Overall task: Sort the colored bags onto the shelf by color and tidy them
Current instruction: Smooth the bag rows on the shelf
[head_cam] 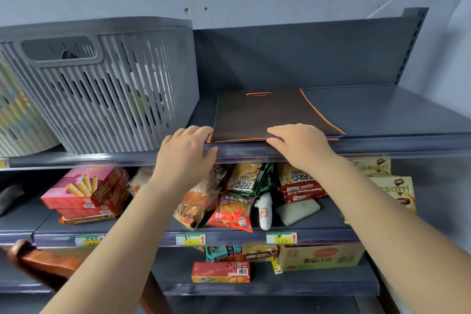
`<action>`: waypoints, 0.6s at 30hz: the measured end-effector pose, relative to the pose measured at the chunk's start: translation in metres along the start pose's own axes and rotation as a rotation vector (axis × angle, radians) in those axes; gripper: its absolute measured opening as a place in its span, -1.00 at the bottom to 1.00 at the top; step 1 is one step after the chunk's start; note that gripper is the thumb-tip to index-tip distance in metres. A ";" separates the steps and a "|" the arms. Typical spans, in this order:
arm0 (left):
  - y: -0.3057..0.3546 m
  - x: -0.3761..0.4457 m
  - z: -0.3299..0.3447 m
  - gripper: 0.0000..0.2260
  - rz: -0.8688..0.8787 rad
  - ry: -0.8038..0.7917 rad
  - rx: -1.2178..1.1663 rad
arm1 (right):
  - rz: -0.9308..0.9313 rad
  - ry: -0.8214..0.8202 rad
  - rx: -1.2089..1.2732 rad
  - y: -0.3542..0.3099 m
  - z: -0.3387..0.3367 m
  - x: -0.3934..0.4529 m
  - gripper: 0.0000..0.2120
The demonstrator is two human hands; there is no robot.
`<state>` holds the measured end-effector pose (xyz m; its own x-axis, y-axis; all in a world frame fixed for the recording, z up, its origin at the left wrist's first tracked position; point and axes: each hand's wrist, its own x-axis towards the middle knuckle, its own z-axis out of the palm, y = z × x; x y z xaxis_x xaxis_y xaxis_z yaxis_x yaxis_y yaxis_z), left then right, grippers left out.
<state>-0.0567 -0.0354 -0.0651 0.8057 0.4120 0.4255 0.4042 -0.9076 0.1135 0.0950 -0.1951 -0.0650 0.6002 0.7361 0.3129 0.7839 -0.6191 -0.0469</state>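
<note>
A tall grey shelf unit (382, 109) fills the view against a pale wall. On its top board, to the left, sits a big slatted grey plastic basket (107, 84), with a second, paler basket (17, 115) just beside it at the far left edge. Right of the grey basket, a flat stack of bags (267, 115) lies on the top board, its near edge at the board's front lip. The top bag is dark brown with orange trim and a cut-out handle toward the back; thin edges of blue and green show underneath it.

The left hand (186, 150) rests on the front lip at the stack's near left corner, fingers loosely spread and lightly bent, touching the corner. The right hand (300, 145) lies at the stack's near edge, fingers together and laid flat along the top, thumb tucked below; whether it pinches the edge I cannot tell.

The middle board holds pink and red biscuit boxes (86, 194) on the left and bread packets (229, 206) in the centre. Lower down sit a cardboard carton (321, 255) and a small red box (220, 271).
</note>
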 end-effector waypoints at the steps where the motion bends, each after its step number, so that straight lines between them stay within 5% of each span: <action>1: 0.000 0.001 0.001 -0.65 0.000 0.007 -0.020 | 0.001 0.025 0.010 0.001 0.000 -0.001 -0.63; 18: -0.002 0.020 0.001 -0.67 0.008 0.097 -0.231 | 0.130 0.227 0.299 0.028 -0.010 0.001 -0.76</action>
<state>-0.0411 -0.0257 -0.0573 0.7587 0.4057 0.5097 0.2796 -0.9095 0.3076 0.1156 -0.2145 -0.0568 0.6731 0.5574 0.4860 0.7357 -0.5712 -0.3639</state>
